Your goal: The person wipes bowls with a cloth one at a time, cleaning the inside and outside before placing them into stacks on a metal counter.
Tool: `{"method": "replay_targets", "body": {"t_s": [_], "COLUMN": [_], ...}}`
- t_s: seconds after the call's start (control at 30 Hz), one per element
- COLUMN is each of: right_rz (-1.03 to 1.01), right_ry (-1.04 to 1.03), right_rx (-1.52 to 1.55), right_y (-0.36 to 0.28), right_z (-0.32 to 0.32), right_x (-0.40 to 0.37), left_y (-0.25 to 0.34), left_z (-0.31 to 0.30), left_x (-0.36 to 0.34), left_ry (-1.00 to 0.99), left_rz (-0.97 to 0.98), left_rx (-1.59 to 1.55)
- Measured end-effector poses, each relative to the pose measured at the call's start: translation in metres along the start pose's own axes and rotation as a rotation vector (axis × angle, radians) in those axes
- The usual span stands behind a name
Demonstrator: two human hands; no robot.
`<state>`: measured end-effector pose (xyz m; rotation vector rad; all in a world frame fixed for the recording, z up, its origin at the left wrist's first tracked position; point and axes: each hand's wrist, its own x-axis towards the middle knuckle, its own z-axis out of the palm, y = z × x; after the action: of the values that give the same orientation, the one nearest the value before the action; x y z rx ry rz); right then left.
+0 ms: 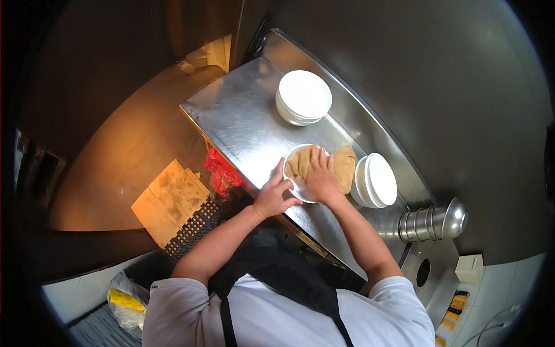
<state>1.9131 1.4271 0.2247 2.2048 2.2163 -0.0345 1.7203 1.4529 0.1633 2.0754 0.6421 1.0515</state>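
A white bowl [310,199] sits on the steel counter in front of me. My left hand [273,195] grips its left side, fingers along the rim. Inside the bowl lies part of a tan cloth [344,165], and the rest of it hangs out over the right side. With its fingers laid over the cloth, my right hand [321,178] presses it against the bowl's inside. Behind, toward the wall, stands a stack of white bowls [304,95]. Another stack of white bowls [378,180] rests tilted to the right of the cloth.
Nested steel bowls [433,222] lie on their side at the right end of the steel counter [231,124]. A raised steel lip [341,84] runs along the back. Beneath the left edge hangs a red plastic bag [221,173], near flattened cardboard [171,199] and a black perforated mat [196,231].
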Motion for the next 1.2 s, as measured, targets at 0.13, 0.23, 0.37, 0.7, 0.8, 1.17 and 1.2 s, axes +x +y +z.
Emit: {"method": "replay_targets", "body": {"t_s": [0.13,0.23,0.37,0.7,0.8,1.17,1.2], "right_rz": [-0.101,-0.118,0.044,0.335,0.285,0.355,0.266], "right_ry": [-0.239,-0.392,-0.455,0.672,1.015,0.738,0.649], "right_rx": [0.248,0.627,0.967,0.949,0.836,0.842,0.61], "right_y": [-0.006,-0.007,-0.019,0.059,0.066,-0.001,-0.012], "right_z": [0.026,0.018,-0.008,-0.125,-0.156,-0.095,-0.062], "right_x": [0.011,0.011,-0.003,-0.039,-0.052,-0.079,-0.076], "left_y": [0.002,-0.016,-0.027,-0.001,-0.006,0.01,0.002], "left_z": [-0.006,0.004,0.016,-0.036,-0.045,-0.046,-0.042], "left_x": [0.0,-0.003,-0.005,0.04,0.059,0.062,0.06], "left_ry": [-0.009,0.001,0.07,-0.231,-0.539,-0.746,-0.659], "left_rz": [0.01,-0.099,-0.118,0.147,0.284,0.158,0.201], "left_rx": [-0.031,-0.172,-0.175,0.47,0.596,0.649,0.504]}}
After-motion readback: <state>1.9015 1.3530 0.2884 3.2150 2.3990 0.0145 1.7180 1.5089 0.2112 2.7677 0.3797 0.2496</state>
